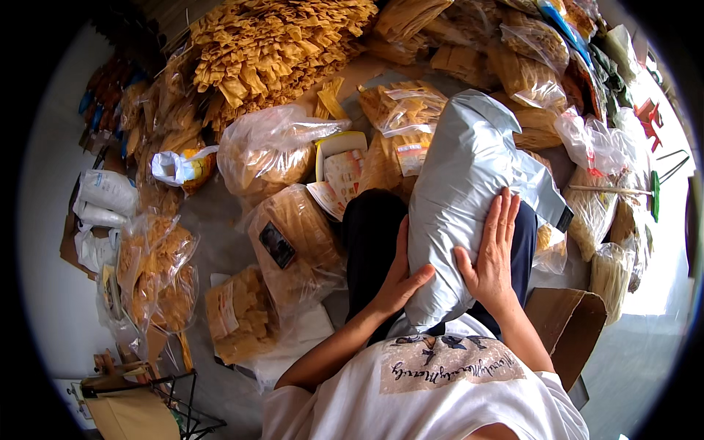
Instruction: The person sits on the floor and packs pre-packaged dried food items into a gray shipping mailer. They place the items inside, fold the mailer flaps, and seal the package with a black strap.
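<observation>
A large, filled light-grey plastic mailing bag (459, 192) lies across the person's lap, its far end pointing away. My left hand (404, 275) rests along the bag's left side, thumb on its surface. On the right part of the bag my right hand (492, 250) lies flat, fingers stretched forward. A flap with a black corner sticks out at the bag's right. Left of the knees, a smartphone (277, 245) lies on a clear plastic bag of dried yellow-brown sheets (308, 231). What the grey bag contains is hidden.
A big pile of dried folded sheets (280, 49) stands at the back. Around the lap are clear bags of sheets (157, 269), a yellow-edged box with printed cards (341, 146), an open cardboard box (566, 330) at right, and a folding stool frame (184, 407) at lower left.
</observation>
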Tool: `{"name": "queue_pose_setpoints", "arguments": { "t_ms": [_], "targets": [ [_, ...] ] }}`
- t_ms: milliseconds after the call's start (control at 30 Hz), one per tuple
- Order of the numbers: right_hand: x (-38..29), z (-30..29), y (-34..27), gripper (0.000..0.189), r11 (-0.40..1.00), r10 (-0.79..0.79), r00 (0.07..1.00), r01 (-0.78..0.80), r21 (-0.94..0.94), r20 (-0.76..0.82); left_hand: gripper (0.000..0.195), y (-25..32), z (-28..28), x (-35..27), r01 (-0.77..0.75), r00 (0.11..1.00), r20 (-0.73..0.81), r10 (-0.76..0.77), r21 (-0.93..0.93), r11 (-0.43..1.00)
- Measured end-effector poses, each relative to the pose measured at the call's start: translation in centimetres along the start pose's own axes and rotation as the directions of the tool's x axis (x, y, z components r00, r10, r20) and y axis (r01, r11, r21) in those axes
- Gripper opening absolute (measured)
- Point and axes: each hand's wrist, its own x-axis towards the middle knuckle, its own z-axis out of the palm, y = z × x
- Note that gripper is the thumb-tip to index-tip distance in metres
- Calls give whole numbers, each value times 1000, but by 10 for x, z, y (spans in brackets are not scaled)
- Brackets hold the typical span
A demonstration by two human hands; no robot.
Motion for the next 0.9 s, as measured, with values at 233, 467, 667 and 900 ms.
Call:
{"name": "queue_pose_setpoints", "arguments": {
  "t_ms": [233,467,667,900],
  "targets": [
    [-3,-4,17,91,992,92,994,-87,87,-66,97,-3,20,23,-22,1000,-19,23,34,999],
    [-4,9,29,92,967,174,973,-140,211,-154,99,-8,16,41,54,998,-30,-53,4,999],
    [-5,37,39,93,978,163,984,-151,145,-74,93,-45,8,31,140,983,-108,-149,-88,986],
    [-8,64,43,95,973,224,975,-224,59,10,82,-70,-12,31,290,941,-117,-319,-213,933]
  ]
}}
